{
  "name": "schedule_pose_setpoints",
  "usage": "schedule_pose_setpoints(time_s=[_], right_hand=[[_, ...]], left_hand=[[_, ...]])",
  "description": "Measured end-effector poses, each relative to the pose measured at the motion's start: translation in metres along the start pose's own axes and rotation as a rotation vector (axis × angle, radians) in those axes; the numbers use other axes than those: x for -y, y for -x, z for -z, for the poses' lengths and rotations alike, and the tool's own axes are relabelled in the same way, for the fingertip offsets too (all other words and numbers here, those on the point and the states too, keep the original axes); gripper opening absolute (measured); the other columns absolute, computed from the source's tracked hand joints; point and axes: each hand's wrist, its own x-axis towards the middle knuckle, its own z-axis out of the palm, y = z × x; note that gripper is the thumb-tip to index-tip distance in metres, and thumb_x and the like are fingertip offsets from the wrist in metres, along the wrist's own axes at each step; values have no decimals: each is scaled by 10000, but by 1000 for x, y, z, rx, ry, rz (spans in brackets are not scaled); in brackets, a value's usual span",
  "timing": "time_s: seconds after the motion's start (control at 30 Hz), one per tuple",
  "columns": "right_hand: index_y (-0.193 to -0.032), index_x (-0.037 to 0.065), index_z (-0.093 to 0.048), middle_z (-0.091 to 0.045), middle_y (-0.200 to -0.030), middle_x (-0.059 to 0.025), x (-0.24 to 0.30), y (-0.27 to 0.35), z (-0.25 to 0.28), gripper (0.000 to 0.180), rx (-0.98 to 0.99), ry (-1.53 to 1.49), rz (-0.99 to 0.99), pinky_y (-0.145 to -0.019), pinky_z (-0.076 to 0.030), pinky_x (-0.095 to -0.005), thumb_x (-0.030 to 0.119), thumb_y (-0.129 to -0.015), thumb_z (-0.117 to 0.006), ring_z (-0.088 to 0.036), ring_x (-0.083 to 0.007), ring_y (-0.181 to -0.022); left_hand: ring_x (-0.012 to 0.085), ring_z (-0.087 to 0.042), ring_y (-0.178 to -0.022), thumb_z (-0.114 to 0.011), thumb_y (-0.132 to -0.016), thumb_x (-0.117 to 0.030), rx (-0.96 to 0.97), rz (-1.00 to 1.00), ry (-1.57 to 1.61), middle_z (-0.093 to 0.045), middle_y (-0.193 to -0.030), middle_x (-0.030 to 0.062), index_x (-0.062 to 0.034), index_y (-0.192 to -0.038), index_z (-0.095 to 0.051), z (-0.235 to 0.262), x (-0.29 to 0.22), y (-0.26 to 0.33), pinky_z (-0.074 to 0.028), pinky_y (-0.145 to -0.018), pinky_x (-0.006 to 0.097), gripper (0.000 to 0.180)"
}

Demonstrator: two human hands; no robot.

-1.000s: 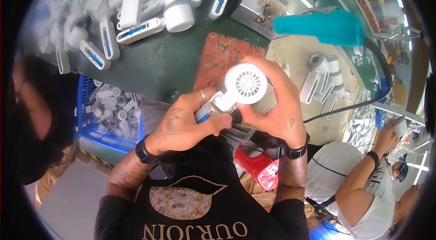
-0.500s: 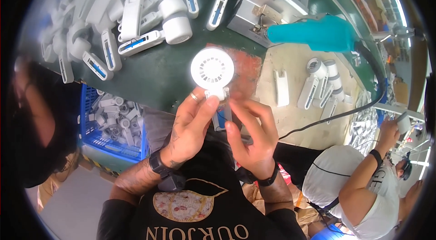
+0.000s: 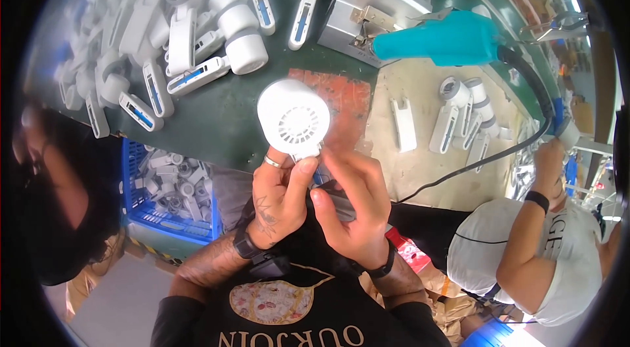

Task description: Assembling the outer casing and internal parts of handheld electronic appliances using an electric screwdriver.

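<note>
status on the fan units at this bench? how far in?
Done by the look of it: a pile of white fans lies on the green bench, a few more to the right. In hand: one fan, grille up, its handle pinched by the left hand and right hand. Left: a blue crate of white parts beside the bench. The teal driver hangs unused.

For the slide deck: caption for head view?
Both hands, left hand and right hand, hold a white handheld fan above the green bench.
</note>
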Motion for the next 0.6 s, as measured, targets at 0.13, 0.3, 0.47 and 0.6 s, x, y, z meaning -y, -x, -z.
schedule_pose_setpoints(time_s=[0.13,0.3,0.47,0.6], right_hand=[[-1393,-64,-607,-609,-1289,-170,1,0,2,494,41,-149,-133,-780,-546,-299,2,-915,-716,-628,-196,-966],[-1399,-64,-592,-598,-1314,-152,-4,-8,12,461,120,-284,-254,-789,-512,-268,-18,-947,-675,-591,-154,-947],[-1387,-10,-608,-612,-1298,-145,-13,-12,28,411,56,-261,-206,-939,-488,-343,87,-990,-645,-586,-204,-1060],[-1350,13,-600,-594,-1328,-221,-61,-5,29,422,-145,546,-151,-1057,-453,-476,100,-949,-699,-551,-419,-1254]], left_hand=[[297,-678,-1211,-484,-1101,-111,-2,-17,-66,-662,-1361,238,74,-1447,-469,4,5,0,-536,-1055,419,393],[231,-674,-1167,-494,-1112,-146,9,-28,-73,-681,-1335,212,64,-1418,-500,-1,0,-13,-530,-1020,363,371],[236,-720,-1075,-487,-1131,-225,57,163,107,-711,-1256,205,60,-1364,-524,-9,-30,-15,-578,-957,375,370],[282,-749,-1031,-478,-1137,-243,16,377,386,-723,-1205,221,64,-1294,-556,-18,-25,-21,-622,-927,403,353]])
